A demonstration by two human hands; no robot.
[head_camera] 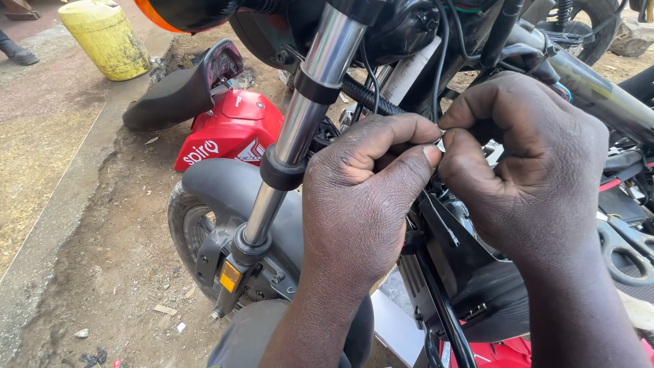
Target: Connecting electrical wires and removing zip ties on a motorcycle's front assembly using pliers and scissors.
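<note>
A polished chrome fork tube (pixel 320 82) runs down on a slant from the top of the frame, ringed by black rubber collars, to a grey plastic mudguard (pixel 225 187) over a knobbly tyre (pixel 178 221). An orange reflector (pixel 230 276) sits low on the fork leg. Behind lies a glossy red body panel (pixel 231 129) with a matte black seat (pixel 174 95) resting on it, on packed, gritty dirt (pixel 102 272). A dull yellow plastic can (pixel 105 37) stands further back by the paved strip; what is in it cannot be seen.

The left hand (pixel 361 197) is curled nearly closed, thumb pressed against forefinger. The right hand (pixel 524 163) is likewise bunched tight, its fingertips meeting those of the left. Between the two pinches a small, pale, shiny part (pixel 440 143) just shows, too hidden to tell what it is. It sits in front of the bike's steering head, just below a ribbed black hose (pixel 368 95) and thin black cables (pixel 443 61), above a black moulded plastic housing (pixel 463 272).
</note>
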